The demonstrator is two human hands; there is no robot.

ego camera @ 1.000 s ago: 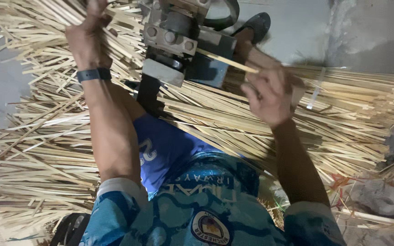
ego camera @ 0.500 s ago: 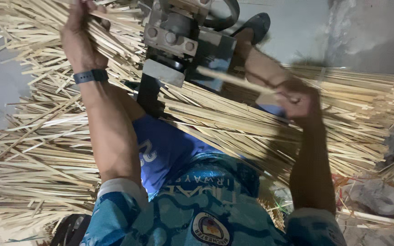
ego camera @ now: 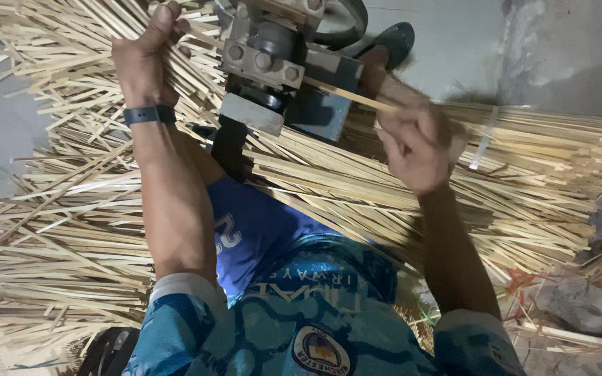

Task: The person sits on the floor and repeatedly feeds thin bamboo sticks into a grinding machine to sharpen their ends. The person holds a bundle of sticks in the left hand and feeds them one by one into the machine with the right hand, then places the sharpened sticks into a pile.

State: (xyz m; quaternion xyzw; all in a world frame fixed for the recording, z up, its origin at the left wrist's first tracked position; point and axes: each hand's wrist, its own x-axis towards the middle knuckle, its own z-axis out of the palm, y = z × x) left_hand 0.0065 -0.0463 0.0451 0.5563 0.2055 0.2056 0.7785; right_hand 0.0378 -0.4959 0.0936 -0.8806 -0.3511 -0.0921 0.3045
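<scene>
Loose bamboo strips are spread in a deep heap over the floor on the left. A denser, roughly parallel stack is laid on the right, within reach of the right hand.

A small grey metal machine is set between the two piles, directly ahead of the seated person, so that it can be reached from both sides. A dark sandal lies just behind it.

The left hand, with a dark wristband below it, is closed around a bunch of strips at the machine's left side.

The right hand is closed on a single strip, which is held slanting with its far end at the machine's right side, seemingly lined up with an opening there.

The view of the machine's lower part is blocked by the arms and heaped strips. Rubble lies at the right edge.
</scene>
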